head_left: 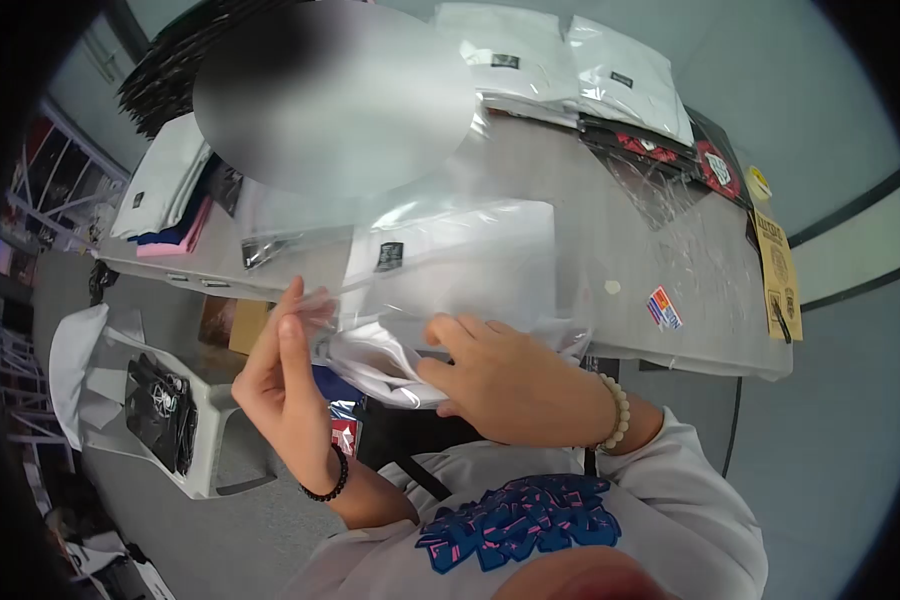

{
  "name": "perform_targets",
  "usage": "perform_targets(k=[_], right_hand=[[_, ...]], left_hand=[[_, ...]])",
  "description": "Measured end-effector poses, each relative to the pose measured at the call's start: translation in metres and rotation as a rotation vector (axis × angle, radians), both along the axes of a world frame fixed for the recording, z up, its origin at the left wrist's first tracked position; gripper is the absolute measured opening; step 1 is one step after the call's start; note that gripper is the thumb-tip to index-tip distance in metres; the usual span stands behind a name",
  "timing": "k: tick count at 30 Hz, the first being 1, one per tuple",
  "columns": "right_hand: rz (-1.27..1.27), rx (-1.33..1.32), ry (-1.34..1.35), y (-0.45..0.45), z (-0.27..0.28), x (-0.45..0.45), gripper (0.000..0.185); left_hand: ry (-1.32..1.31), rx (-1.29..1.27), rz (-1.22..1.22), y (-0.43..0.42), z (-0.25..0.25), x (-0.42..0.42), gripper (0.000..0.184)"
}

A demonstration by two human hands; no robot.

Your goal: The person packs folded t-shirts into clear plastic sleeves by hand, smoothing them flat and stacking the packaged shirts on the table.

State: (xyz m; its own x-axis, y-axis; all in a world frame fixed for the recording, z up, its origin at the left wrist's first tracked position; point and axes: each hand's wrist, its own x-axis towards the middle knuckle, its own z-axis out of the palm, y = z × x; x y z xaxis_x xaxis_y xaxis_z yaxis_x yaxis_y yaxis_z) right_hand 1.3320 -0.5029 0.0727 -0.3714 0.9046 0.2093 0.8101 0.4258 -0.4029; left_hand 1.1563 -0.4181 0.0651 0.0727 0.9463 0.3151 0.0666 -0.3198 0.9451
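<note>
A folded white garment (pixel 480 255) with a small black label lies inside a clear plastic bag (pixel 370 290) at the table's near edge. The bag's open end faces me, and the white cloth bulges there in loose folds. My left hand (pixel 292 375), wearing a black bead bracelet, pinches the left edge of the bag between thumb and fingers. On the other side my right hand (pixel 520 385), with a pale bead bracelet, grips the bag's near end beside the bunched cloth. Its fingertips are partly hidden by cloth and plastic.
Bagged white garments (pixel 625 80) lie on darker ones at the back right. Another folded stack (pixel 165 185) sits at the table's left end. A sticker (pixel 664 308) lies on the table (pixel 710 340). Left of me stands a white chair (pixel 205 440) holding black items. A blurred oval covers the back.
</note>
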Motion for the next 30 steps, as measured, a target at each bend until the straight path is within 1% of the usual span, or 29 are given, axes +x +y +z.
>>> perform_targets(k=[1, 5, 6, 9, 13, 16, 17, 19, 21, 22, 25, 26, 27, 28, 29, 30], right_hand=[[-0.005, 0.043, -0.014, -0.001, 0.001, 0.000, 0.029], [0.019, -0.145, -0.023, -0.003, -0.001, 0.005, 0.029], [0.009, -0.180, -0.005, -0.003, -0.004, 0.005, 0.030], [-0.019, -0.275, 0.042, -0.005, 0.000, 0.012, 0.035], [-0.050, -0.341, 0.031, -0.002, 0.015, 0.023, 0.048], [-0.001, 0.016, 0.212, 0.008, 0.019, 0.018, 0.041], [-0.104, 0.248, 0.255, 0.018, 0.022, 0.008, 0.036], [-0.314, 0.702, 0.339, 0.041, 0.027, -0.021, 0.027], [-0.254, 0.772, 0.237, 0.052, 0.023, -0.034, 0.021], [-0.199, 0.802, 0.194, 0.056, 0.019, -0.038, 0.019], [-0.063, 0.742, 0.159, 0.070, 0.011, -0.038, 0.020], [-0.029, 0.718, 0.206, 0.073, 0.009, -0.037, 0.020], [-0.013, 0.688, 0.252, 0.075, 0.006, -0.035, 0.020], [0.005, 0.701, 0.229, 0.079, 0.003, -0.035, 0.020], [0.014, 0.722, 0.185, 0.082, 0.001, -0.031, 0.020], [0.020, 0.741, 0.132, 0.086, -0.002, -0.029, 0.021]], left_hand=[[-0.022, 0.004, -0.002, -0.002, 0.001, 0.003, 0.030], [-0.003, 0.051, 0.054, 0.001, -0.010, 0.006, 0.034], [0.090, 0.087, 0.072, 0.002, -0.011, 0.008, 0.042], [-0.042, 0.085, 0.007, 0.006, -0.010, 0.019, 0.043], [0.034, 0.024, -0.114, 0.010, -0.003, 0.015, 0.042], [0.075, 0.028, -0.145, 0.017, -0.006, 0.004, 0.033], [0.090, 0.030, -0.149, 0.018, -0.008, -0.001, 0.030], [0.000, 0.025, -0.161, 0.021, -0.015, -0.010, 0.024], [-0.068, -0.006, -0.169, 0.020, -0.020, -0.015, 0.020], [0.003, 0.011, -0.165, 0.016, -0.011, -0.009, 0.015], [-0.083, -0.097, -0.171, 0.016, -0.015, -0.013, 0.021], [-0.076, -0.119, -0.198, 0.019, -0.014, -0.011, 0.024], [-0.084, -0.157, -0.316, 0.025, -0.020, -0.020, 0.026], [-0.169, -0.153, -0.425, 0.026, -0.017, -0.018, 0.028], [-0.256, -0.161, -0.470, 0.023, -0.014, -0.015, 0.028], [-0.235, -0.138, -0.490, 0.023, -0.013, -0.015, 0.027]])
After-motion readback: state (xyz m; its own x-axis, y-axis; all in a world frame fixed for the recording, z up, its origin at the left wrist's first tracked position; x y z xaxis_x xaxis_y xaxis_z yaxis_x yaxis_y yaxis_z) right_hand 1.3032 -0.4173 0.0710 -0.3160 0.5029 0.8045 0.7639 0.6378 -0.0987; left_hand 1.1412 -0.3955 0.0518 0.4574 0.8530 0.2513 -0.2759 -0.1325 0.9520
